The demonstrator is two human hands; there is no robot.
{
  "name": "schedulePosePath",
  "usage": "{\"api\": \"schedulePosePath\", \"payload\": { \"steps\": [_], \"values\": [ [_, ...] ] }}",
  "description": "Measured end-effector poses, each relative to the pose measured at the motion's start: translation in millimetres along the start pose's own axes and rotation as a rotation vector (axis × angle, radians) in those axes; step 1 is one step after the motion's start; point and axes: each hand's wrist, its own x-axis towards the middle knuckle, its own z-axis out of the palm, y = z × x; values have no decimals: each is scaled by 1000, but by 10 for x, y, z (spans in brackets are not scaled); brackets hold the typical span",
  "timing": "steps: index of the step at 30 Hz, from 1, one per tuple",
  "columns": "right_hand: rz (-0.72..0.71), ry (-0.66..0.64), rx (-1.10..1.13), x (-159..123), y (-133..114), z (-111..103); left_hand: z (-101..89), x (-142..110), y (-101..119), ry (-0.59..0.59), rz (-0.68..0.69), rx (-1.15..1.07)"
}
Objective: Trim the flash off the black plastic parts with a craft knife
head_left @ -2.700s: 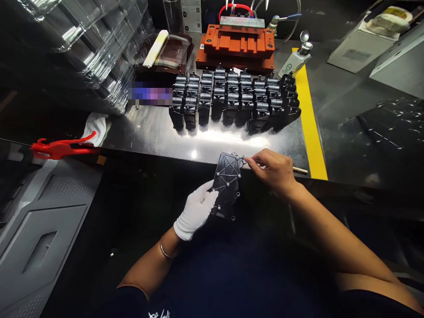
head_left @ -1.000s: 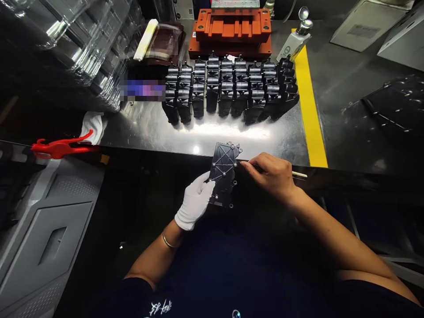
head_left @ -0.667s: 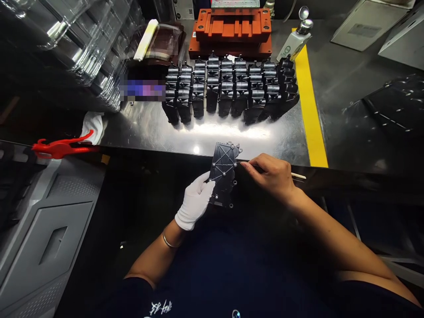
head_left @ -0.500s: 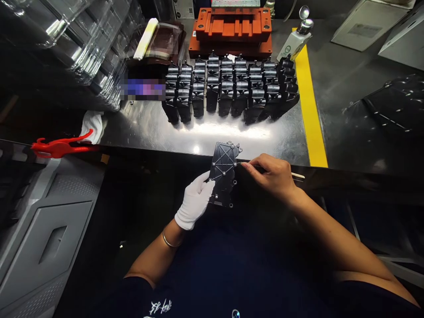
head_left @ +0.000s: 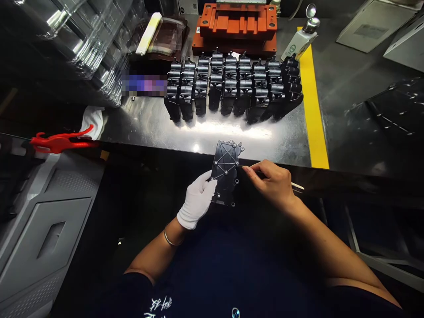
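Note:
My left hand (head_left: 198,198), in a white glove, is closed around the lower left side of a black ribbed plastic part (head_left: 228,165). Crossing ribs, small round bosses and screw-hole lugs show on its upward face. My bare right hand (head_left: 270,179) pinches a thin tool (head_left: 297,186), whose pale rear end sticks out behind the palm. Its fine tip lies at the part's right edge, by a boss; whether it touches is too small to tell. The part is held tilted in front of the bench's near edge.
Several similar black parts (head_left: 228,88) stand in a row on the metal bench (head_left: 165,128). Behind them are an orange fixture (head_left: 238,26) and a white pump bottle (head_left: 300,42). Wrapped trays (head_left: 82,48) are stacked left, above a red air gun (head_left: 59,142). Yellow tape (head_left: 314,110) crosses the right side.
The view has shifted slightly. The tool's tip has slid a little down along the part's right edge, with my right hand lower. My left hand keeps its hold.

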Motion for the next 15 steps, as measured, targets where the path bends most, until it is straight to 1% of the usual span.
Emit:
{"api": "schedulePosePath", "payload": {
  "steps": [3, 7, 10, 12, 13, 15],
  "values": [
    [-30, 8, 16, 9, -5, -19, 0, 4, 1, -10, -3, -6],
    [-3, 30, -18, 35, 3, -38, 7, 19, 8, -9, -1, -4],
    [32, -73, 32, 56, -4, -31, 15, 28, 27, -5, -4, 8],
    [84, -125, 133, 97, 15, -34, 0, 29, 55, -14, -16, 11],
    [130, -111, 188, 129, 37, -42, -20, 27, 76, -37, -27, 13],
    [281, -39, 296, 215, 103, -74, -92, 12, 134, -132, -53, 25]
  ]
}}
